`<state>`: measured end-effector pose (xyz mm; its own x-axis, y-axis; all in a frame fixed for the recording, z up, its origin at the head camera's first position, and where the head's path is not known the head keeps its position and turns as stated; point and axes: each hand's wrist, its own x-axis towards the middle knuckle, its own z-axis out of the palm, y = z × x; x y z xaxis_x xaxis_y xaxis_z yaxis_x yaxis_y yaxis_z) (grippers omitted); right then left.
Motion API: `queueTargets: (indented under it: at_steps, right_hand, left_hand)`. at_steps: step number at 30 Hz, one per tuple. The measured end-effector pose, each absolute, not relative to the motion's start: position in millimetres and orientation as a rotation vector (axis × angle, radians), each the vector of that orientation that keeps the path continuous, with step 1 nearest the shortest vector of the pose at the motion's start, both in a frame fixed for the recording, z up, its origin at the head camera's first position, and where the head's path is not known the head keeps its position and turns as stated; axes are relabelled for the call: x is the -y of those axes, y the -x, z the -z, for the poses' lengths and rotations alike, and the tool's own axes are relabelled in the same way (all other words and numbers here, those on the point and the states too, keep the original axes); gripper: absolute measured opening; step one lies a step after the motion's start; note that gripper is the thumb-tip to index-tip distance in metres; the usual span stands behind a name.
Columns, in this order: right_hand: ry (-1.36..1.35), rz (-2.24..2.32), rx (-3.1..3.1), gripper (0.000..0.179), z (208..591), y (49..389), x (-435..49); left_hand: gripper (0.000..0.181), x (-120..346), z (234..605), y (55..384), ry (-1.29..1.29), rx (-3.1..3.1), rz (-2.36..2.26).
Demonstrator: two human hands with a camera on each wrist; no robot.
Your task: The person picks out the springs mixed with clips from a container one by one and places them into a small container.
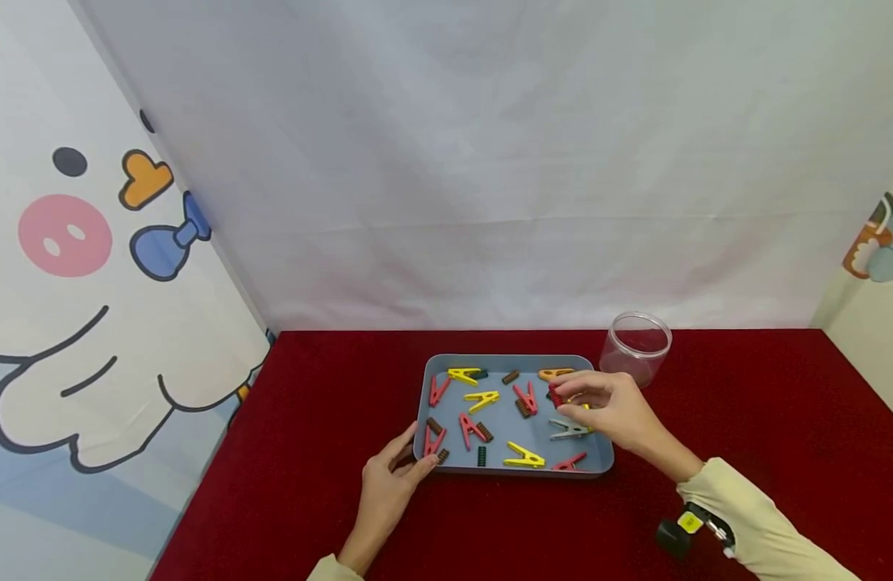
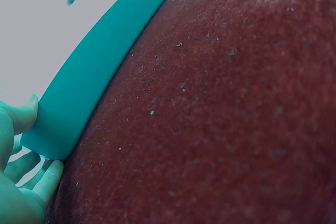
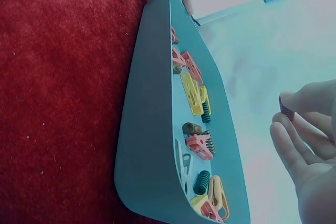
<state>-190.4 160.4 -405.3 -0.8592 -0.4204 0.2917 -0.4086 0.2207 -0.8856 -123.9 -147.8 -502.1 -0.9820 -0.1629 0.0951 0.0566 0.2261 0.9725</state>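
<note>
A shallow blue-grey tray [image 1: 500, 432] holds clothespins and coil springs scattered over its bottom. My left hand [image 1: 388, 484] grips the tray's near left corner, thumb at the rim and fingers around the outside. Above the tray's right side my right hand [image 1: 616, 411] pinches a small red spring [image 1: 555, 395] between thumb and fingertips. In the right wrist view the pinched spring looks dark and is held clear of the tray. Below that hand lie a grey clothespin [image 1: 568, 429] and an orange clothespin [image 1: 555, 374]. A yellow clothespin [image 1: 524, 456] sits near the front wall.
A clear round plastic jar [image 1: 638, 351], without a lid, stands behind the tray's right end. Dark red cloth [image 1: 330, 403] covers the table. A white curtain [image 1: 490, 202] hangs along its back edge, and a cartoon-printed sheet [image 1: 90, 339] hangs at the left.
</note>
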Motion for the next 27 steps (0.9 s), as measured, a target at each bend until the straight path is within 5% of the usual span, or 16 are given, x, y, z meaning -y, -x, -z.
queueTargets:
  at_steps: [27]
  right_hand:
    - [0.855,1.758,-2.516,0.019,390.8,194.5,-178.6]
  left_hand:
    - [0.057,149.1,501.7,122.2,-0.096,2.308,1.869]
